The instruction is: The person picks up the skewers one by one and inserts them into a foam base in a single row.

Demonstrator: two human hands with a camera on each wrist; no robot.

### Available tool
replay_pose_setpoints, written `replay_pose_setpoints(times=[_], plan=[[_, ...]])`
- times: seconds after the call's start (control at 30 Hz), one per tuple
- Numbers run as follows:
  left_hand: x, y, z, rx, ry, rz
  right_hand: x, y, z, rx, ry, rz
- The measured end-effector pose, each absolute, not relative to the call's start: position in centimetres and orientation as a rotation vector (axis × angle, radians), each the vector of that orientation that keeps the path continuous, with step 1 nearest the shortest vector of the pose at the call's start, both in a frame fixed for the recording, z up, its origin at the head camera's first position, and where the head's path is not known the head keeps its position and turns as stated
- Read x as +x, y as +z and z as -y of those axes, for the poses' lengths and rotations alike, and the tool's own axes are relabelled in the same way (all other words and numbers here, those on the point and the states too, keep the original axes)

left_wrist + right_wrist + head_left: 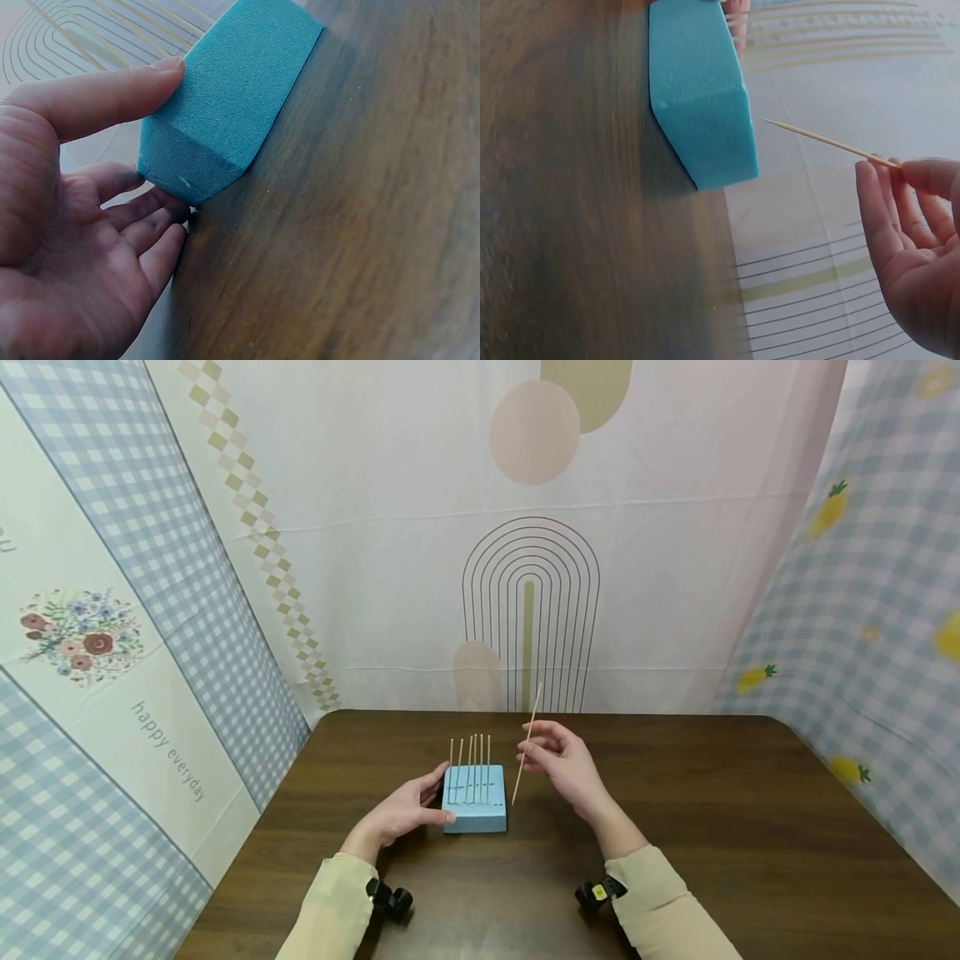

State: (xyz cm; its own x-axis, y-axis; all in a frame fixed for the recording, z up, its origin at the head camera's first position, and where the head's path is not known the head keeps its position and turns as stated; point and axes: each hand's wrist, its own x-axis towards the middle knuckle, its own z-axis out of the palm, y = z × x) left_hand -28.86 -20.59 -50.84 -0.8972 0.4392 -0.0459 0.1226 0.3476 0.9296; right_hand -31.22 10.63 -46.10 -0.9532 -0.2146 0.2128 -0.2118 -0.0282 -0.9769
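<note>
A light blue foam block (476,822) lies on the table, with several thin wooden skewers (489,750) standing upright in its top. My left hand (405,808) steadies the block at its left side. In the left wrist view, the thumb lies along the upper edge of the foam block (232,82) and the fingers reach around its end. My right hand (564,767) pinches another bamboo skewer (536,706) between thumb and fingers, just right of the block. The right wrist view has this skewer's sharp tip (776,123) pointing down, beside the foam block (705,67) and apart from it.
The dark brown wooden table (712,810) extends on both sides of the block. Behind it hangs a patterned white cloth (390,593), with checked cloths to the left and right. A black wrist camera (390,900) is strapped over the left sleeve, and another camera (596,893) over the right.
</note>
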Motion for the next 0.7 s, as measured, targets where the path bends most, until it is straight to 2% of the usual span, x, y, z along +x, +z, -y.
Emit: replay_pose_setpoints(times=[0.23, 0.7], plan=[[-28.99, -50.76, 20.58, 0.502, 1.552, -2.338, -30.79, -45.97, -10.0, -0.663, -2.174, -2.226], [-29.02, -50.96, 20.49, 0.49, 1.56, -2.338, -30.26, -45.48, -9.74, -0.818, -2.008, -2.393]])
